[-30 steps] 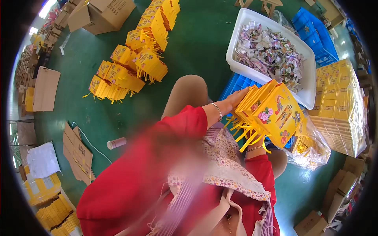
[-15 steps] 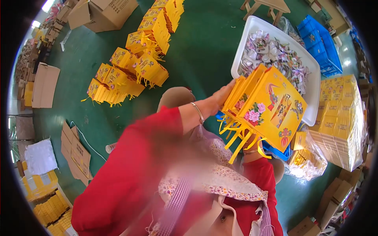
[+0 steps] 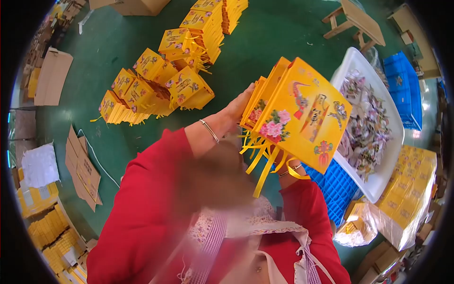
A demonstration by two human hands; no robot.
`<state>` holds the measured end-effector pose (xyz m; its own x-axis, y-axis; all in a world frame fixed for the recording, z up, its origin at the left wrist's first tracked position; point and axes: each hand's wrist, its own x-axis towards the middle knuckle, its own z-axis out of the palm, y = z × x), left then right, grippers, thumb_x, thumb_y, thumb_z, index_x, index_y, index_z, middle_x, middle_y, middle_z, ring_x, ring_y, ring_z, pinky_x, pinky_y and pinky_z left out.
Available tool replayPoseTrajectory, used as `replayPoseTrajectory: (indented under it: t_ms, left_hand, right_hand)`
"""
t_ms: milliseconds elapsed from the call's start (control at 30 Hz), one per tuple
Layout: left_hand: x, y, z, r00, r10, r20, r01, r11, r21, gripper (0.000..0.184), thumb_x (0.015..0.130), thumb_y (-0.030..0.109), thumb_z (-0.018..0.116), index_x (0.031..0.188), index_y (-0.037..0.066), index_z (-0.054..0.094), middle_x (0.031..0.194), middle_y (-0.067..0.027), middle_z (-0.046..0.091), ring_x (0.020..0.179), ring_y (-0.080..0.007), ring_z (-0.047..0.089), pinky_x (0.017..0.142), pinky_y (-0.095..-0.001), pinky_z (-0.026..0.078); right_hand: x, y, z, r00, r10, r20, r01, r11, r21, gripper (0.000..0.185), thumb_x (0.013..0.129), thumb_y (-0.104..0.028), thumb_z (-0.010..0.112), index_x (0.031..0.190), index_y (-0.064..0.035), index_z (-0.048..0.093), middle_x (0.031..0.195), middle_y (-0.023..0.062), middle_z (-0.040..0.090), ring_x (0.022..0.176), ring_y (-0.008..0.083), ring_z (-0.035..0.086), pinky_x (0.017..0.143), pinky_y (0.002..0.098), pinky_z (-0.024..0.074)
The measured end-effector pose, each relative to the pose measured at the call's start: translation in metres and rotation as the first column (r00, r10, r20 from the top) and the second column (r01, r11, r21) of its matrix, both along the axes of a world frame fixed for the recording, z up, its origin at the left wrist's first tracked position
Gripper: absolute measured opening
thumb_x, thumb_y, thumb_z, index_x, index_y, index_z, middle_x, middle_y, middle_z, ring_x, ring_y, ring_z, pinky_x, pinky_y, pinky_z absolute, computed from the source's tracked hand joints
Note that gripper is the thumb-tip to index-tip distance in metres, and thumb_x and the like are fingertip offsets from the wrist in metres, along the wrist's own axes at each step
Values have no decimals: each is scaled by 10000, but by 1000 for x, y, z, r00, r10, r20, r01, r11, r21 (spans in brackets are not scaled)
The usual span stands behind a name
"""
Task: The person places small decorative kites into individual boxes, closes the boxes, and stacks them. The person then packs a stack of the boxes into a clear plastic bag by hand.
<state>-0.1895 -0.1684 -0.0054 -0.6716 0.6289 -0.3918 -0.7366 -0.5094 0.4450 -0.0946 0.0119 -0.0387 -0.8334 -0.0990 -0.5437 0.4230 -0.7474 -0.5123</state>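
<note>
A stack of yellow printed gift boxes (image 3: 307,116), with flower and bird pictures and Chinese characters on the front one, is held up before me between both hands. Yellow ribbons dangle from its lower edge. My left hand (image 3: 240,106) is closed on the far left side of the stack, its wrist wearing a bangle. Under the near edge, my right hand (image 3: 285,163) is mostly hidden behind the boxes and ribbons; its visible fingers curl against the stack. To the left, long rows of similar yellow boxes (image 3: 189,87) stand on the floor.
At right, a white tub (image 3: 397,137) contains small ribboned pieces, with a blue crate (image 3: 338,182) beneath. Another blue crate (image 3: 402,90), a wooden stool (image 3: 362,21) and plastic-wrapped yellow boxes (image 3: 402,194) surround it. Flattened cardboard (image 3: 82,168) lies on the green floor (image 3: 265,33).
The held stack sits further left in view, away from the white tub. The view has shifted: the tub and stool appear further right and lower, and more of the blue crate beneath shows.
</note>
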Motion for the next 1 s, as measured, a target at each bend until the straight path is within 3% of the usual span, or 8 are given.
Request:
replayPoseTrajectory:
  t_ms: [100,133,233,600,1000]
  left_hand:
    - [-16,-8,-40,983,180,30,-182,978,104,539,943,479,262,1265,81,430,1184,-95,552,1026,-204,567,864,-334,476]
    - [-22,-13,-47,986,163,17,-163,986,17,520,946,462,275,1272,84,418,1205,-92,537,1060,-204,545,889,-338,459]
    - [-40,-16,-88,971,219,95,-230,963,137,529,940,475,284,1268,85,425,1203,-91,540,1046,-209,552,883,-336,463]
    - [-67,-25,-194,938,263,226,-270,963,2,516,926,474,328,1230,80,465,1159,-93,559,1004,-198,566,862,-333,465]
    - [-56,-51,-245,926,293,239,-281,956,-83,490,916,454,372,1198,71,491,1110,-96,576,969,-182,571,843,-331,462]
  right_hand:
    - [-34,-4,-21,1000,4,15,-4,1000,-10,476,919,-411,384,1223,-54,465,1173,104,537,1054,200,527,900,324,419]
    - [-43,-7,-30,1000,18,20,-17,1000,-14,475,919,-410,384,1223,-54,465,1173,104,537,1054,200,527,900,324,420]
    - [-66,-11,-59,999,22,36,-21,999,-42,473,919,-408,387,1222,-54,465,1174,105,537,1054,202,527,899,325,421]
    - [-109,-29,-157,993,31,114,-9,981,-194,466,917,-399,394,1221,-53,466,1177,109,535,1055,210,529,897,329,428]
    - [-128,-52,-212,988,45,147,4,948,-318,459,915,-390,402,1219,-53,466,1179,114,534,1056,218,530,895,334,435]
